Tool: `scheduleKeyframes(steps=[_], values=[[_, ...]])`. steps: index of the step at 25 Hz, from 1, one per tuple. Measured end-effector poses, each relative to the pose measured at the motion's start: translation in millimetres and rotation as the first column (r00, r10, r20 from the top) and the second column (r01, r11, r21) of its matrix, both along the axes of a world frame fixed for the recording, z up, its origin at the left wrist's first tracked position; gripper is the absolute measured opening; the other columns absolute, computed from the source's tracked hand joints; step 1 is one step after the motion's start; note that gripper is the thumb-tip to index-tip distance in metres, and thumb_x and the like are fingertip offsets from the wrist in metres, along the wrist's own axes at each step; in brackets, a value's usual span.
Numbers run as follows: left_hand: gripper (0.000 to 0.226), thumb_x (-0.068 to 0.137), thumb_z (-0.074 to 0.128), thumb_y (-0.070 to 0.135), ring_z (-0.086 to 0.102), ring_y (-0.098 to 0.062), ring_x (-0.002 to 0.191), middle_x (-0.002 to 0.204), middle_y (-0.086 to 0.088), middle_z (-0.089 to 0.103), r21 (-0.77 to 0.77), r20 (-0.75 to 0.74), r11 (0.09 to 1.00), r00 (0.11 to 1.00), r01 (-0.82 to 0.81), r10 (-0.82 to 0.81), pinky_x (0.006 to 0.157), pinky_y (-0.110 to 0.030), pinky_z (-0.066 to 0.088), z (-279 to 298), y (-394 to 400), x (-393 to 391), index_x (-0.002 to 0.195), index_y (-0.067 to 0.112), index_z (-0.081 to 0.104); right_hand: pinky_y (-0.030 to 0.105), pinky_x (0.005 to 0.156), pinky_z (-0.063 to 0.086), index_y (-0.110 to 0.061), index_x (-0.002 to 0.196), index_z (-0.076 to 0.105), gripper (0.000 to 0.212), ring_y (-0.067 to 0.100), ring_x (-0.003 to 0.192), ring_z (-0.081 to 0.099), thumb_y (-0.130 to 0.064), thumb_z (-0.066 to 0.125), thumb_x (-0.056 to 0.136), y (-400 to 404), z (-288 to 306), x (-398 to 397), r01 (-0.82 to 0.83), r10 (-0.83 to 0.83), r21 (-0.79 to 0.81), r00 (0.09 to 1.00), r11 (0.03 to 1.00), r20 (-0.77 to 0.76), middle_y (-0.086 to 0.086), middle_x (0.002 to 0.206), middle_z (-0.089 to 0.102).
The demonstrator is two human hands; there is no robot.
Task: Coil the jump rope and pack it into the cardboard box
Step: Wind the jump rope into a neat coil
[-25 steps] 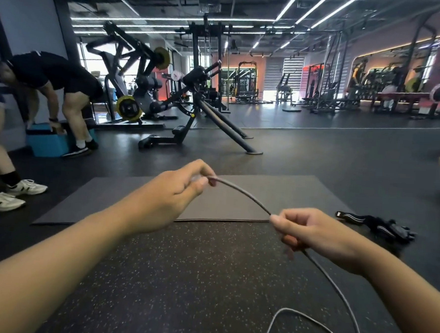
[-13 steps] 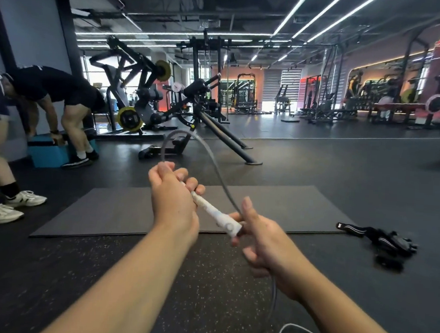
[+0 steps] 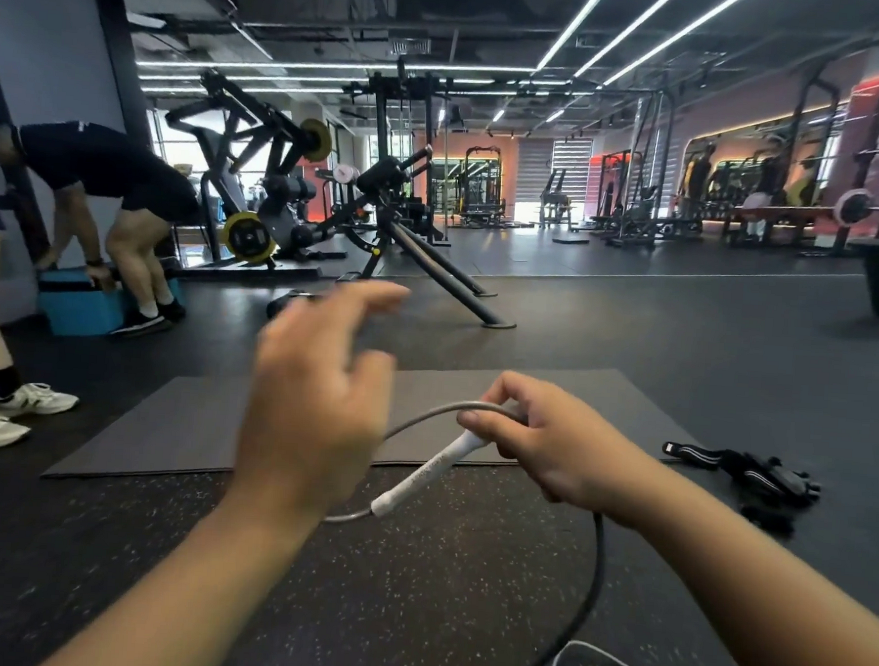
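The jump rope has a white handle [image 3: 429, 473] and a grey cord [image 3: 592, 574]. My right hand [image 3: 544, 444] is shut on the top of the handle together with a loop of cord that arcs to the left and passes behind my left hand. More cord hangs from my right hand down to the floor at the bottom of the frame. My left hand [image 3: 315, 402] is raised in front of the loop with its fingers spread and blurred, holding nothing. No cardboard box is in view.
A dark grey mat [image 3: 174, 430] lies on the speckled rubber floor ahead. Black straps and gloves [image 3: 748, 475] lie at the right. A person bends over a blue step box [image 3: 79, 305] at the left, another stands nearer. Gym machines [image 3: 383, 211] fill the background.
My left hand has let go of the handle and opened, lifting away. My right hand has taken the handle and the cord loop and now holds them lower and further right.
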State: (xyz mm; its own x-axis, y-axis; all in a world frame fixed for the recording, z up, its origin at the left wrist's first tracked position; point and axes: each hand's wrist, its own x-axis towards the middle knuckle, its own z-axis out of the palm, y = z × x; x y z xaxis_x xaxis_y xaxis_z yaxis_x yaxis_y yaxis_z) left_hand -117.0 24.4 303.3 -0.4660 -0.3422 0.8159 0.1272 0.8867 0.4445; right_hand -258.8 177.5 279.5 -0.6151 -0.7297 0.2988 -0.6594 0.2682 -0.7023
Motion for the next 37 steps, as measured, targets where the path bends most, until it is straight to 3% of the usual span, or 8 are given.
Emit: scheduleKeyframes(steps=[2,4,9,14,20,27,32,37], values=[[0.030,0.098,0.038,0.050,0.065,-0.014,0.103,0.111,0.015,0.070,-0.173,0.419,0.975,0.906,0.141,-0.057,0.088,-0.043,0.053,4,18,-20,0.117,0.038,0.057,0.015,0.037,0.032,-0.010,0.100,0.062,0.012,0.000,0.037,0.045,-0.022,0.059,0.101,-4,10,3,-0.059,0.063,0.042,0.994,0.997,-0.084,-0.009,0.069,0.058],[0.043,0.097,0.032,0.066,0.065,-0.018,0.105,0.115,0.008,0.070,-0.061,0.591,0.982,0.799,0.179,-0.109,0.090,-0.043,0.052,1,22,-39,0.125,0.037,0.045,0.015,0.038,0.031,-0.016,0.100,0.058,0.015,0.003,0.037,0.044,-0.004,0.050,0.097,-7,17,6,-0.114,0.118,0.065,0.991,0.991,-0.063,-0.014,0.070,0.060],[0.053,0.100,0.028,0.062,0.064,-0.009,0.076,0.092,0.003,0.075,0.166,0.690,0.952,0.659,0.257,-0.298,0.068,-0.027,0.046,4,10,-55,0.119,0.021,0.055,0.024,0.038,0.032,-0.014,0.104,0.044,0.025,0.012,0.043,0.037,-0.013,0.064,0.091,-10,21,-2,-0.107,0.107,-0.002,0.989,0.994,0.105,0.025,0.080,0.066],[0.061,0.097,0.037,0.066,0.054,-0.016,0.067,0.069,0.006,0.056,0.463,0.607,0.831,0.572,0.309,-0.551,0.066,-0.030,0.045,10,-17,-47,0.100,0.012,0.066,0.028,0.049,0.043,-0.013,0.120,0.057,0.034,0.014,0.053,0.043,-0.021,0.075,0.091,8,36,-17,-0.256,0.300,-0.156,0.812,0.954,0.501,0.004,0.067,0.054],[0.045,0.094,0.052,0.057,0.044,-0.015,0.056,0.062,0.004,0.042,0.882,-0.040,0.281,0.654,0.379,-0.755,0.059,-0.031,0.042,16,-33,-44,0.098,0.012,0.046,0.047,0.080,0.054,-0.013,0.086,0.067,0.031,0.025,0.053,0.057,-0.042,0.077,0.086,17,-15,-13,-0.311,0.413,-0.281,0.546,0.908,0.729,0.001,0.057,0.035],[0.038,0.100,0.047,0.053,0.052,-0.013,0.059,0.067,0.003,0.049,0.874,-0.485,0.003,0.874,0.486,-0.032,0.059,-0.029,0.050,7,-16,-65,0.087,0.017,0.048,0.029,0.055,0.035,-0.012,0.094,0.073,0.071,0.014,0.057,0.039,-0.074,0.081,0.061,12,-57,11,-0.076,0.477,-0.513,0.501,0.855,0.722,0.005,0.072,0.053],[0.038,0.098,0.050,0.052,0.061,-0.010,0.070,0.083,0.000,0.056,0.828,-0.558,0.045,0.816,0.559,0.151,0.061,-0.028,0.058,-11,-5,-69,0.091,0.015,0.052,0.026,0.049,0.029,-0.011,0.101,0.072,0.068,0.011,0.052,0.043,-0.073,0.067,0.073,-18,-44,40,0.236,0.347,-0.638,0.677,0.733,0.649,0.001,0.077,0.069],[0.040,0.092,0.063,0.042,0.071,-0.016,0.066,0.081,-0.009,0.069,0.858,-0.397,0.300,0.909,0.417,-0.128,0.067,-0.028,0.062,-49,-7,-46,0.102,0.003,0.061,0.025,0.050,0.039,-0.015,0.085,0.055,0.039,0.015,0.049,0.045,-0.042,0.039,0.108,-26,-21,23,0.390,0.112,-0.630,0.787,0.672,0.607,0.001,0.053,0.054]])
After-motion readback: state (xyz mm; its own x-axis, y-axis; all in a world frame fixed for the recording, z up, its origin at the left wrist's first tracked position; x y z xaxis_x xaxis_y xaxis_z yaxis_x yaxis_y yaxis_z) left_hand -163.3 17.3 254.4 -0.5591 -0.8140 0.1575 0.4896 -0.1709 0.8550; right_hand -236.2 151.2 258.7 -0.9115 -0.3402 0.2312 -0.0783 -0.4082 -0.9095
